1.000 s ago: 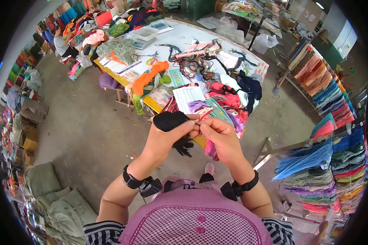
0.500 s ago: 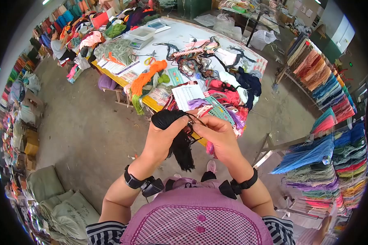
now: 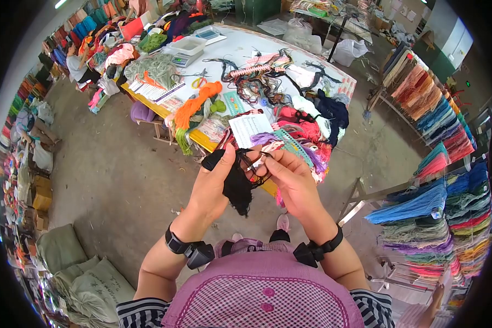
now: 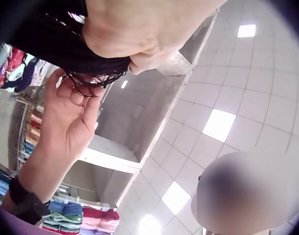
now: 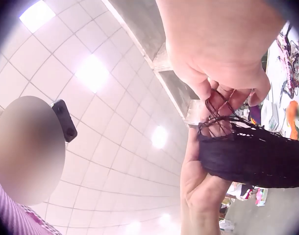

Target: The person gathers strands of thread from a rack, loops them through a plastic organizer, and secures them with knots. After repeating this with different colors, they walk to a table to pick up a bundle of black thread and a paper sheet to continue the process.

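A skein of black yarn [image 3: 236,188] hangs from my left hand [image 3: 209,186], its lower end dangling in front of the palm. That hand grips the skein with the thumb laid along its near side. My right hand [image 3: 296,185] pinches a few dark strands at the skein's right side, thumb against forefinger. Thin loops of yarn [image 5: 220,105] stretch from the bundle to those fingers in the right wrist view. In the left wrist view, the thick black bundle [image 4: 46,39] runs beneath the left hand, and loose loops cross the right hand's fingertips.
Beyond the hands stands a white table [image 3: 224,52] with a yellow edge. On it lie orange yarn [image 3: 199,101], a printed sheet [image 3: 250,130], scissors [image 3: 200,80], a scale [image 3: 188,52] and tangled yarn. Racks of coloured skeins [image 3: 410,205] stand right; sacks [image 3: 95,281] lie lower left.
The right hand has drawn strands away from the skein, so loops now span the two hands. The left thumb has lifted upright, and the skein's dangling end has swung and turned.
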`<state>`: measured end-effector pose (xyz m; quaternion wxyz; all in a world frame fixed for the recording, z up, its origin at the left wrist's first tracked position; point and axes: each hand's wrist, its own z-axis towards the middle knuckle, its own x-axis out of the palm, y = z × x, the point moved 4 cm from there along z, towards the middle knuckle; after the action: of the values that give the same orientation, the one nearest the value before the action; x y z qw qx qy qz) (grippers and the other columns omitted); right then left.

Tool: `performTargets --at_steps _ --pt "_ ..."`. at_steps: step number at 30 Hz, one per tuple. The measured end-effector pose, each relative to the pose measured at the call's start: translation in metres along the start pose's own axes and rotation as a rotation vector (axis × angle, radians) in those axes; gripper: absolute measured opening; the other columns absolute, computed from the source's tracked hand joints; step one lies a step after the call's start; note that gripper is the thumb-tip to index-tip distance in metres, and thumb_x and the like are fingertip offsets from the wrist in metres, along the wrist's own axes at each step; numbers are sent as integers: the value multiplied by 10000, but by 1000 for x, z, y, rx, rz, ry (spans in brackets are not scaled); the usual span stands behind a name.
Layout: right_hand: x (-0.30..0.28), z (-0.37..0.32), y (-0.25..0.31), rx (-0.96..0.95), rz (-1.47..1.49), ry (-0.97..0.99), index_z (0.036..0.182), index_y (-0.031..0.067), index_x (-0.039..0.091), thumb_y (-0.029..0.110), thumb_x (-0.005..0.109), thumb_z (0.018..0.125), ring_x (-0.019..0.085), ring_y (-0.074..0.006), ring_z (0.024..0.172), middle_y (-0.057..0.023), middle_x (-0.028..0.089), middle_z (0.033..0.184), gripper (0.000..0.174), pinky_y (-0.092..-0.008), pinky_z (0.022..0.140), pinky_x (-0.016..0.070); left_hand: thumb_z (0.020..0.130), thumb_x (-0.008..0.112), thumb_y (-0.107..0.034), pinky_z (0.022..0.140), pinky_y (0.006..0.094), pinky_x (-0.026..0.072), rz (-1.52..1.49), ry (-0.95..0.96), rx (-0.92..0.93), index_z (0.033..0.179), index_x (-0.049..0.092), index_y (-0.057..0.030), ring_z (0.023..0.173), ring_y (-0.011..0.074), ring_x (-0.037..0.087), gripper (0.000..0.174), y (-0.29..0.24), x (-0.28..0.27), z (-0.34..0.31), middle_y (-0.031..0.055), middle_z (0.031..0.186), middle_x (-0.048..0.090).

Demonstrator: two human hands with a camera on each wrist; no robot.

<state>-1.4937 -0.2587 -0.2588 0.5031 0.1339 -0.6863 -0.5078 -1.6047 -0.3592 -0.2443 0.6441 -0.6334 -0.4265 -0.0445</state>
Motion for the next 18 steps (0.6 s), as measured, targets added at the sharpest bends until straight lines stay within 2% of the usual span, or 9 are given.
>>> performTargets --at_steps 3,7,12,18 --pt "2 -3 2 -8 -44 -15 1041 -11 643 107 580 941 625 -102 856 -74 696 1002 168 -240 790 466 1012 462 -373 810 307 517 171 33 59 1212 555 26 921 175 639 457 -3 -7 1 145 1145 656" --pt "-2 -5 0 20 -70 16 1028 -14 652 94 596 927 636 -111 872 -72 698 983 158 -245 805 474 1009 465 -381 777 299 522 180 44 49 1246 525 16 901 168 644 466 -6 -4 -3 145 1143 655" --pt "-1 -7 -2 15 -52 20 1025 -10 659 64 632 901 649 -120 871 -57 694 964 147 -249 800 486 1005 470 -396 695 247 495 82 -6 11 1311 481 -29 869 142 646 478 0 -4 -2 116 1149 660" --pt "-1 -11 -2 21 -56 3 1020 -5 660 83 644 909 658 -115 868 -50 691 963 143 -226 755 482 1001 472 -403 685 246 490 74 -4 -43 1312 490 -56 881 119 643 466 -2 3 -7 84 1190 650"
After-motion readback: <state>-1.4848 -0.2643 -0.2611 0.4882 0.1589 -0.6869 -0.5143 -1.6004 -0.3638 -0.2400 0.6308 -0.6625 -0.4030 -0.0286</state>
